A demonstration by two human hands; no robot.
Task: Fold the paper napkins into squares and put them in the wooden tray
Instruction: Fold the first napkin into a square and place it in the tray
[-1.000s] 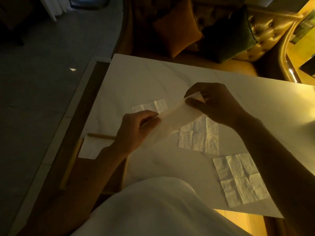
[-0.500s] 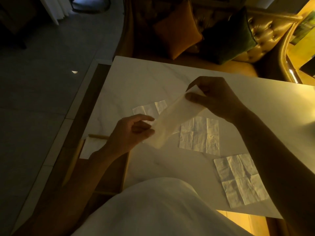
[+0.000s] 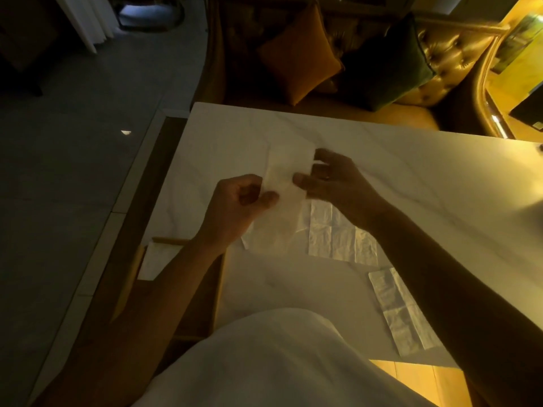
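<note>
Head view, in dim warm light. A person sits at a white table (image 3: 396, 171), looking down at both hands. The left hand (image 3: 238, 207) has its fingers curled, with thumb and forefinger pinching the lower left edge of a paper napkin (image 3: 286, 174). The right hand (image 3: 338, 186) pinches the same napkin's right edge, thumb low and fingers near the top corner. The napkin is a folded strip raised over the middle of the table, between the two hands.

A flat napkin (image 3: 340, 239) lies unfolded on the table just beside the right wrist. A second flat napkin (image 3: 402, 315) lies near the front edge, partly under the right forearm.

The wooden tray (image 3: 169, 241) sits left of the table under the left forearm. A pale folded napkin (image 3: 155, 259) seems to lie in its far corner, though the light is poor.

Beyond the table, an orange cushion (image 3: 299, 66) and a green cushion (image 3: 388, 63) rest on a sofa (image 3: 458, 51).
</note>
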